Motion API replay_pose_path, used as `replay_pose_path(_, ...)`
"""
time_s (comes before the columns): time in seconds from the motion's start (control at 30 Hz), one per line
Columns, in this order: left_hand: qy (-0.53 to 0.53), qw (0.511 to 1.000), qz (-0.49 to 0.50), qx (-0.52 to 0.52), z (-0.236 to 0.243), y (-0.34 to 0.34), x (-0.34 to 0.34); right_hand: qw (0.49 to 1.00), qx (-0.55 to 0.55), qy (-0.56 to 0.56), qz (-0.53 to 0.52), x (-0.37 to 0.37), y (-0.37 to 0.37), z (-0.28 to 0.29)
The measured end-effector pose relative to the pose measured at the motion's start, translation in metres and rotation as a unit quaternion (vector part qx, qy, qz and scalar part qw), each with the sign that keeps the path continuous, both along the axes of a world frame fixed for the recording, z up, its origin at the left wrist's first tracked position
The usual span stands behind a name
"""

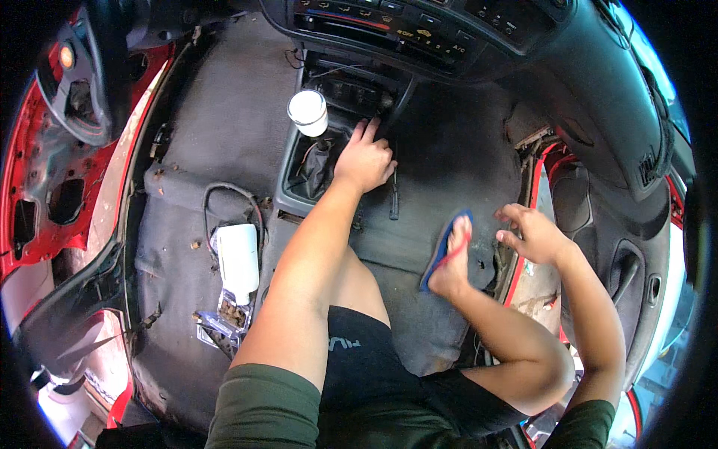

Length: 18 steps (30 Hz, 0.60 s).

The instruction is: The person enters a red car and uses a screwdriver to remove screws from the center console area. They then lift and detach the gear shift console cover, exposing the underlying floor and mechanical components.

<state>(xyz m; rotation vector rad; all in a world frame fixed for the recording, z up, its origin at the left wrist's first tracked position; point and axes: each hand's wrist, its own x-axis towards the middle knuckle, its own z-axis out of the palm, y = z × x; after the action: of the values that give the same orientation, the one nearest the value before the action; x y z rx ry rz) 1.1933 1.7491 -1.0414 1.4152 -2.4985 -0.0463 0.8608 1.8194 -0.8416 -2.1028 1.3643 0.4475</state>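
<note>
My left hand (365, 161) reaches onto the dark center console (288, 191), index and middle fingers stretched toward its front recess, the others bent. Beside that hand, a white cylindrical cup-like object (307, 111) stands above the gear lever's wrinkled boot (318, 168). A thin dark tool (394, 202), perhaps a screwdriver, lies just right of the console. My right hand (532, 233) hangs over the right side of the floor near my sandaled foot (452, 262), fingers loosely bent and apart, holding nothing visible.
I sit inside a stripped car on dark carpet (202, 97). A white bottle (238, 258), a cable loop and a clear container of small parts (230, 318) lie left of me. The dashboard (583, 82) overhangs ahead; a red door with a steering wheel (75, 105) against it is at left.
</note>
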Motion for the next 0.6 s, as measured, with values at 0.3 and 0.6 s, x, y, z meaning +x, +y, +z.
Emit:
replay_pose_path(0.3, 0.393, 0.848, 0.313, -0.171, 0.003, 0.102, 0.009, 0.989, 0.068, 0.081, 0.107, -0.003, -0.017, -0.047)
replay_pose_path(0.6, 0.275, 0.833, 0.479, 0.006, -0.019, 0.108, 0.057, 0.968, 0.044, -0.200, 0.142, 0.116, -0.060, -0.153)
